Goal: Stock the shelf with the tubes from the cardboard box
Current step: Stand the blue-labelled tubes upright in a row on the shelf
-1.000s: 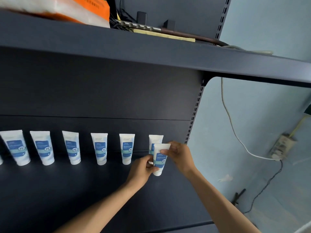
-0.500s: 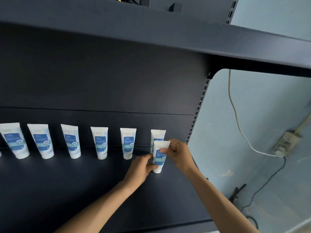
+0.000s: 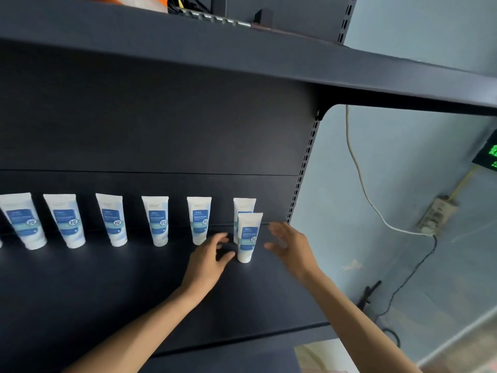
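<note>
A white-and-blue tube (image 3: 247,238) stands cap-down on the dark shelf (image 3: 107,286), directly in front of the last tube of a back row (image 3: 158,220) lined along the rear panel. The left hand (image 3: 208,258) sits at the tube's 9 o'clock, fingers relaxed, its grip released and holding nothing (the thumb tip lies just beside the cap). The right hand (image 3: 290,244) hovers at the tube's 3 o'clock, fingers spread, grip likewise released. A white cable (image 3: 360,181) hangs down the pale wall toward a wall socket (image 3: 435,214) at 3 o'clock of the shelf.
</note>
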